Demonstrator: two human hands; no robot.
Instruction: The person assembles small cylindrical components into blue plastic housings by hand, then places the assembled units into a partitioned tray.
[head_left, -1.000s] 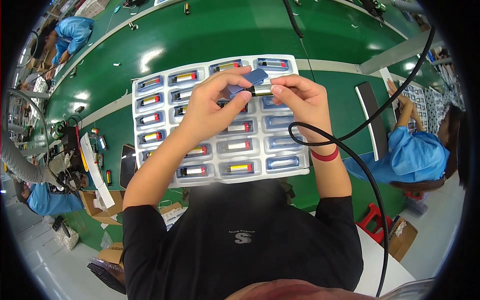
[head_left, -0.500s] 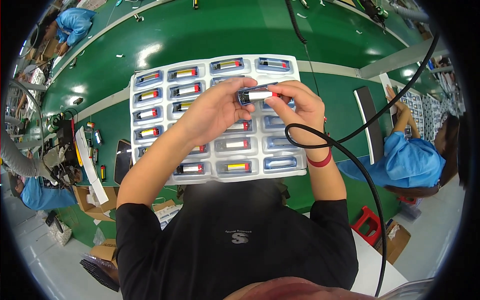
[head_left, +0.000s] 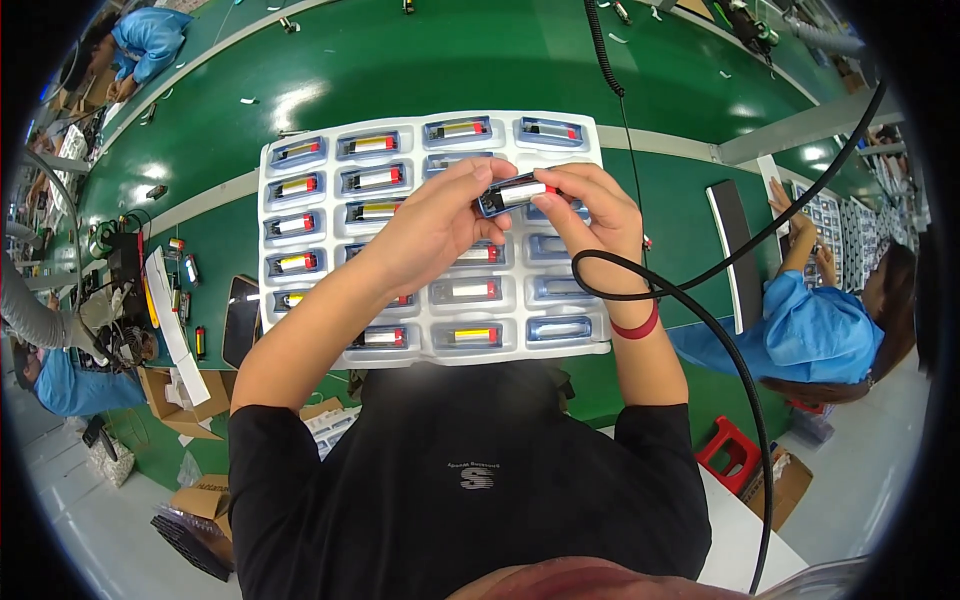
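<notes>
Above a white moulded tray [head_left: 414,140], both my hands work on one small piece. My left hand [head_left: 435,228] holds a translucent blue shell [head_left: 491,207] between thumb and fingers. My right hand [head_left: 603,215] pinches the red end of a silver cylindrical cell [head_left: 520,193], which lies tilted in the shell. Whether the cell is fully seated, I cannot tell. Several blue shells with red-ended cells fill pockets in the tray. At the lower right corner, a blue shell [head_left: 560,328] has no cell showing. My hands and forearms hide part of the middle pockets.
A black cable [head_left: 720,335] loops across my right wrist. Left of the tray are a dark phone [head_left: 242,320], loose cells and a white strip [head_left: 177,325]. Co-workers in blue sit at either side. A black-and-white bar [head_left: 727,255] lies to the right.
The shell and cell have tilted slightly, their right end a little higher. Both hands keep their hold with small finger shifts. At the far right, the co-worker's arms have moved.
</notes>
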